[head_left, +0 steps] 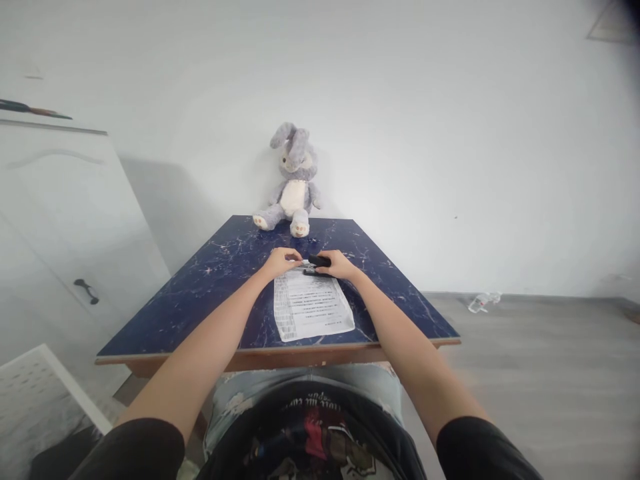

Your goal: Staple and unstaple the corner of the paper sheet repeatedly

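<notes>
On the table lies a sheet of printed paper (313, 307), its surface creased and its near edge slightly wavy. My right hand (337, 263) is closed around a black stapler (320, 261), whose jaws point left and stand apart at the paper's far edge. Just left of the jaws, my left hand (283, 262) has its thumb and fingers pinched at the paper's far left corner. Exactly what lies between the left fingertips is small and partly hidden. Whether the paper's edge reaches between the stapler jaws is hard to make out.
The dark blue marble-patterned table (200, 300) stands against a white wall. A grey plush rabbit (293, 187) sits at its back edge. To the left is a white cabinet (65, 220) with a dark handle. A clear plastic item (484, 301) lies on the floor at right.
</notes>
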Demonstrator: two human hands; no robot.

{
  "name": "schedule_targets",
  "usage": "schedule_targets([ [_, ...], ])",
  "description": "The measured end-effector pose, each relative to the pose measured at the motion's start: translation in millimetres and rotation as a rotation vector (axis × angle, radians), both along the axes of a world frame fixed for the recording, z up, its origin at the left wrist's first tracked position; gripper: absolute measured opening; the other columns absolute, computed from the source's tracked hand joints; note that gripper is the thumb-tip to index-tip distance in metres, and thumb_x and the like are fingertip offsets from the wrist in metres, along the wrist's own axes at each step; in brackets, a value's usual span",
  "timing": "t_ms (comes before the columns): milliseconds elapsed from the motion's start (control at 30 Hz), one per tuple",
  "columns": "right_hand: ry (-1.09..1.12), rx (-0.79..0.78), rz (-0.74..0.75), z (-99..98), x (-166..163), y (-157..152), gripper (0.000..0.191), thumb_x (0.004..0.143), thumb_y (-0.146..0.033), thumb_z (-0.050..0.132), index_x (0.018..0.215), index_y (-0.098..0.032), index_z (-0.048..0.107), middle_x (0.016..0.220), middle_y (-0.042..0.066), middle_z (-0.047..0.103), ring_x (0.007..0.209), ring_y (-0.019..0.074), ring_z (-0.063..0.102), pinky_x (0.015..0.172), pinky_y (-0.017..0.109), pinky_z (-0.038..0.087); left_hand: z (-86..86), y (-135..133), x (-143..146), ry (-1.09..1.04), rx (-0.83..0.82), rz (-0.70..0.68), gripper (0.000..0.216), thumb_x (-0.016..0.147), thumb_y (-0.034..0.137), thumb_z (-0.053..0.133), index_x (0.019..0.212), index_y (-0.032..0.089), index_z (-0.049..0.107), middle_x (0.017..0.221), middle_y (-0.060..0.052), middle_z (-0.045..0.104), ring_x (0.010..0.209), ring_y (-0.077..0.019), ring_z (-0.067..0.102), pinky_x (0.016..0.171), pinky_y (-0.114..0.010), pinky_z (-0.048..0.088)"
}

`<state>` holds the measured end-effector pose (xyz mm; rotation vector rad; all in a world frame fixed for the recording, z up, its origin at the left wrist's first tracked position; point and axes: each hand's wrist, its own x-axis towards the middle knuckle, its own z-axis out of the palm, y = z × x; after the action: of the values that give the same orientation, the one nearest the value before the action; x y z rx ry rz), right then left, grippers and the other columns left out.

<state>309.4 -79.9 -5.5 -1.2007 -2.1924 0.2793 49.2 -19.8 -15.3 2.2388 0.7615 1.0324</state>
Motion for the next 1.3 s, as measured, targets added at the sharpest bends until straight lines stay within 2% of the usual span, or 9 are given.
schedule_targets([
  [233,-0.005,0.003,0.010,-3.1,1.4,3.4,0.034,0.077,-0.036,0.075,0.105,-0.017,0.075,0.092,0.003,0.074,0.081,0.0196,0.065,0.076,0.027,0.044,-2.2,1.5,0.1,0.032,-0.007,-0.017,0.022,0.075,0.036,0.081,0.083,0.016,0.076,0.083,-0.005,0.078,0.074,-0.0169,0.070,0.073,-0.027,0.053],
  [367,0.000,0.010,0.026,-3.1,1.8,4.3,0.032,0.077,-0.036,0.075,0.103,-0.017,0.075,0.091,0.003,0.073,0.081,0.0198,0.064,0.077,0.028,0.044,-2.5,1.7,-0.7,0.044,-0.030,-0.075,0.027,0.075,0.040,0.083,0.083,0.016,0.075,0.083,-0.006,0.077,0.071,-0.0163,0.068,0.071,-0.028,0.054],
  [733,-0.013,-0.004,0.027,-0.8,0.8,1.9,0.032,0.077,-0.036,0.075,0.103,-0.017,0.074,0.090,0.002,0.072,0.080,0.0193,0.063,0.076,0.027,0.043,-5.4,4.2,-0.1,0.000,-0.083,-0.121,0.032,0.074,0.044,0.083,0.079,0.015,0.072,0.087,-0.008,0.078,0.068,-0.0150,0.066,0.065,-0.026,0.054],
  [900,-0.004,-0.004,0.033,-1.2,0.8,2.1,0.031,0.077,-0.034,0.075,0.102,-0.016,0.074,0.089,0.002,0.072,0.079,0.0188,0.063,0.075,0.027,0.043,-5.8,4.1,0.8,0.046,-0.060,-0.108,0.029,0.074,0.041,0.083,0.080,0.015,0.074,0.082,-0.006,0.077,0.067,-0.0149,0.066,0.066,-0.026,0.054],
  [1033,-0.012,-0.004,0.033,-0.8,0.9,2.0,0.031,0.077,-0.036,0.075,0.102,-0.017,0.074,0.090,0.002,0.072,0.080,0.0189,0.063,0.076,0.027,0.043,-4.5,5.0,0.0,0.077,-0.028,-0.120,0.029,0.074,0.041,0.083,0.088,0.016,0.079,0.086,-0.007,0.078,0.075,-0.0183,0.070,0.070,-0.028,0.056],
  [1133,-0.010,-0.013,0.031,-0.2,1.3,1.8,0.032,0.077,-0.036,0.075,0.102,-0.016,0.074,0.089,0.002,0.072,0.079,0.0189,0.062,0.076,0.027,0.043,-3.1,9.6,-9.8,0.128,-0.020,-0.129,0.028,0.076,0.043,0.081,0.090,0.019,0.082,0.088,-0.007,0.080,0.079,-0.0211,0.073,0.076,-0.031,0.057],
  [1300,0.024,-0.039,0.023,0.5,3.3,0.6,0.034,0.076,-0.037,0.075,0.103,-0.017,0.075,0.091,0.002,0.073,0.081,0.0194,0.063,0.076,0.027,0.044,-2.7,18.7,-34.7,0.148,-0.107,-0.139,0.031,0.075,0.047,0.083,0.093,0.022,0.084,0.091,-0.008,0.081,0.085,-0.0256,0.076,0.083,-0.035,0.060],
])
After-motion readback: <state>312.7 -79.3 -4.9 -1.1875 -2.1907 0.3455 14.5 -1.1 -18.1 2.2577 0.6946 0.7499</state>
